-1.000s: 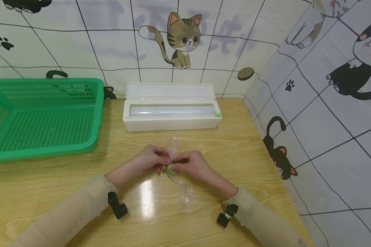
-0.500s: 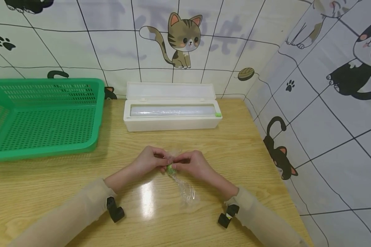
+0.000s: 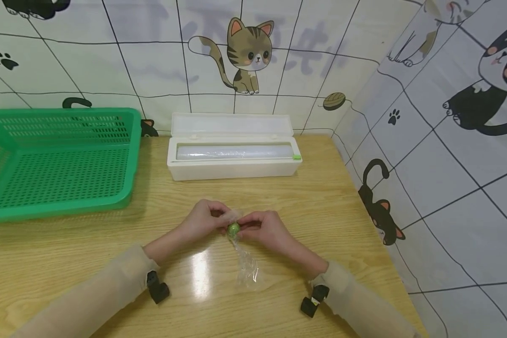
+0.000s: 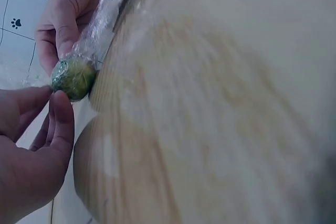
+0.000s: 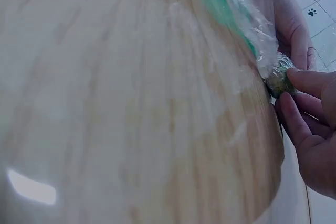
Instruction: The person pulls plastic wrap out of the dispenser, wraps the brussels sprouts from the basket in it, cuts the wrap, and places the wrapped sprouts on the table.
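Note:
A small round green fruit [image 3: 234, 229] is wrapped in clear plastic wrap [image 3: 247, 270], whose loose tail trails toward the front of the table. At the fruit's far side, my left hand [image 3: 204, 220] pinches the gathered other end of the wrap between thumb and finger. My right hand [image 3: 268, 230] holds the fruit from the right with its fingertips. In the left wrist view the fruit [image 4: 73, 78] shows yellow-green under the film, both hands' fingertips against it. The right wrist view has the fruit [image 5: 280, 80] at my right thumb and finger, partly covered by them.
A white cling film box [image 3: 234, 169] stands behind the hands, lid up, with the roll visible and a green slider at its right end. Left of it is a green plastic basket [image 3: 128, 188]. A cat-print covering [image 3: 448, 202] hangs behind and right of the wooden table [image 3: 186, 310].
The wrap's far end, which stuck up beyond the fingers, is now gathered between them. The near tail has swung slightly left. My right fingers have spread a little, uncovering more of the fruit.

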A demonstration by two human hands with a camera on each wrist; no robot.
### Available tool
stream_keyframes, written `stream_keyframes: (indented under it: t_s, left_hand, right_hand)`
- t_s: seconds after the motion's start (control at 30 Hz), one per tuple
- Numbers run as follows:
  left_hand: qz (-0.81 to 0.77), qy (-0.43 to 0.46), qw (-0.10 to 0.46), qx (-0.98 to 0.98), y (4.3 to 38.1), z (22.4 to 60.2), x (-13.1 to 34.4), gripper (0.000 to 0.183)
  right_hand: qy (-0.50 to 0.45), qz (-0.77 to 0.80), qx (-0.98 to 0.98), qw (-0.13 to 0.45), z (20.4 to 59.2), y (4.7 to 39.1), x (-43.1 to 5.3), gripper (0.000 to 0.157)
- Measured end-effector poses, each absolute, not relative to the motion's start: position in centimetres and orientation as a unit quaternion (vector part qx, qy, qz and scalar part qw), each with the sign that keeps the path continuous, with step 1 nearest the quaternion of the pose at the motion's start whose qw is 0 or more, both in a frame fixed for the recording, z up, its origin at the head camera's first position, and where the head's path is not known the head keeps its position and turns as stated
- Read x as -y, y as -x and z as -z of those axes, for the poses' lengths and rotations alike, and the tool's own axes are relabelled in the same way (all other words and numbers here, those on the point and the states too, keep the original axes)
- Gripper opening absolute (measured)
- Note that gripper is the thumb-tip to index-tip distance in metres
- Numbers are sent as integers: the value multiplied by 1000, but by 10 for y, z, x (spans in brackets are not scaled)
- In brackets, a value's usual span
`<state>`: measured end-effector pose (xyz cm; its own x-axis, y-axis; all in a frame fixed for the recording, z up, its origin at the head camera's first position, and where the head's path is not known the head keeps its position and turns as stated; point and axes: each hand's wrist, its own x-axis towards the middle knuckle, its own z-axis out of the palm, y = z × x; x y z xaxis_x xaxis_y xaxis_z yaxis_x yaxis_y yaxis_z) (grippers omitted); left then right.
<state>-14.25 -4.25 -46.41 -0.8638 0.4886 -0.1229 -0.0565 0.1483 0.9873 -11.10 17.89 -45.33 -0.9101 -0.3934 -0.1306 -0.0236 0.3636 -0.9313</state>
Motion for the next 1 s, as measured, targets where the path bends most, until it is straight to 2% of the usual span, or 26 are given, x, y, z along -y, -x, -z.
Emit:
stream_keyframes:
  t_s: [0.23, 0.37, 0.5, 0.73, 1.0]
  left_hand:
    - [-599, -198, 144, -762, 142, 462, 47, 14]
    - [-592, -210, 120, -769, 141, 462, 47, 15]
    - [-602, -215, 124, -759, 141, 463, 49, 15]
    - [-609, -219, 168, -743, 145, 469, 54, 16]
    - [-584, -269, 161, -749, 143, 467, 57, 16]
  right_hand:
    - [114, 565, -808, 121, 459, 109, -177, 37]
    - [113, 584, -797, 105, 462, 108, -175, 30]
    - [117, 588, -795, 95, 464, 108, -174, 26]
    - [120, 581, -800, 91, 465, 111, -174, 23]
    - [132, 570, -809, 61, 465, 111, -172, 14]
